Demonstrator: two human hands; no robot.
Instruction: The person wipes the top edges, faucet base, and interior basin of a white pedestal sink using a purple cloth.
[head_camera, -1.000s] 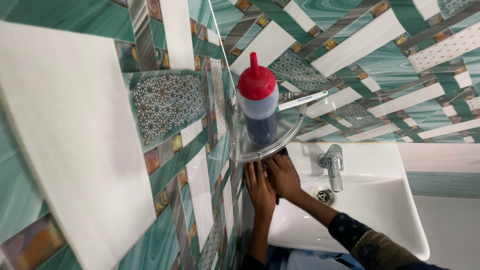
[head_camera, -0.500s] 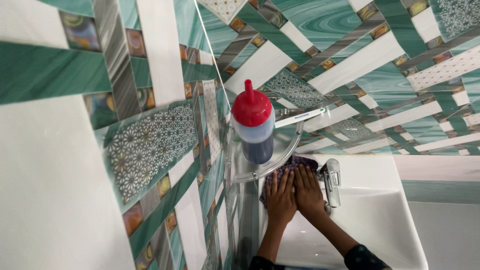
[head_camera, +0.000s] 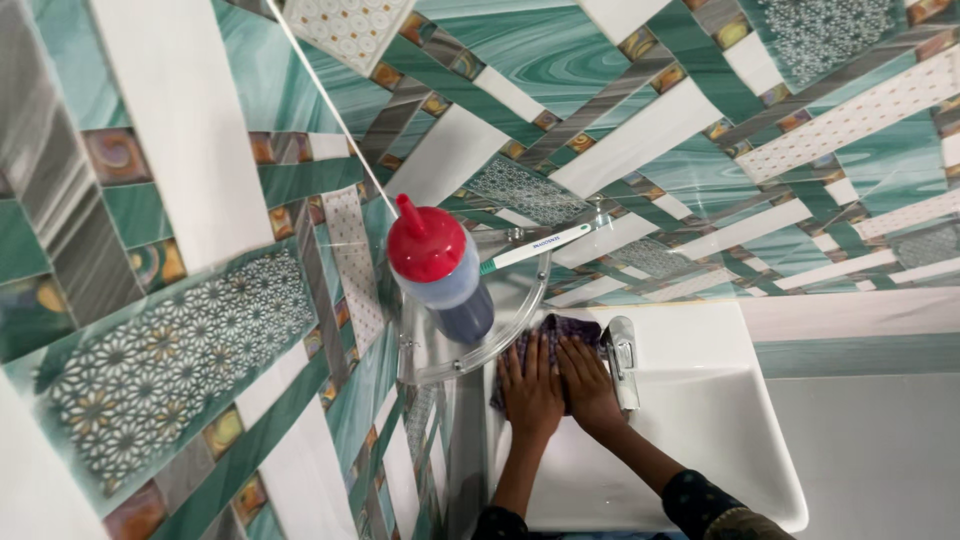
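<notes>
Hands press flat: left hand (head_camera: 528, 385) and right hand (head_camera: 588, 382), fingers spread, gripping nothing, pin a soft dark purple cloth (head_camera: 560, 335) on the white ceramic basin (head_camera: 720, 420) beside the chrome tap (head_camera: 622, 358). Limp and light, it probably bunches easily at any edge.

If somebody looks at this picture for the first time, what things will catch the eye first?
First, the clear bottle with the red nozzle cap, standing on the glass corner shelf against the green and white patterned tile wall. Below it, the left hand and right hand press a dark purple cloth onto the white basin, beside the chrome tap.
</notes>
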